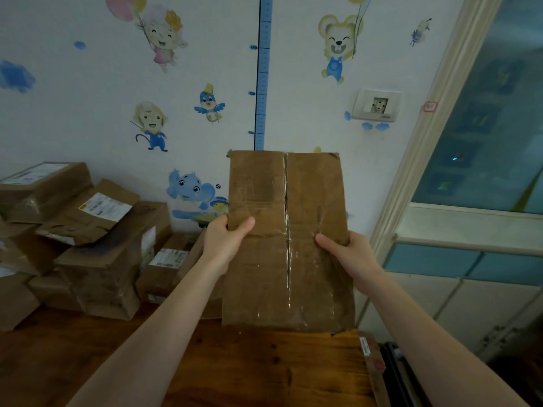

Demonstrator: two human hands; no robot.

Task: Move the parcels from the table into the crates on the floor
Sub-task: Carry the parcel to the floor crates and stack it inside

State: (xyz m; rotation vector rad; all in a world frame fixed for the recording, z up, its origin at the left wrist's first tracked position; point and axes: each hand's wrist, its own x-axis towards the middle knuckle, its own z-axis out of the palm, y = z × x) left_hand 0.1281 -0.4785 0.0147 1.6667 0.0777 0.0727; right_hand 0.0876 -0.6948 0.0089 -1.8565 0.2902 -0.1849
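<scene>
A tall brown cardboard parcel [285,239], taped down its middle seam, is held upright above the wooden table [249,365]. My left hand [226,239] grips its left edge with the thumb across the front. My right hand [346,254] grips the right edge the same way. Several more brown parcels [97,239], some with white labels, are piled on the left part of the table against the wall. A dark crate edge [393,365] shows on the floor past the table's right edge, with a labelled parcel [371,356] in it.
The wall behind carries cartoon stickers, a blue height ruler [263,83] and a socket plate [377,105]. A door frame [423,142] and glass-panelled door stand at the right.
</scene>
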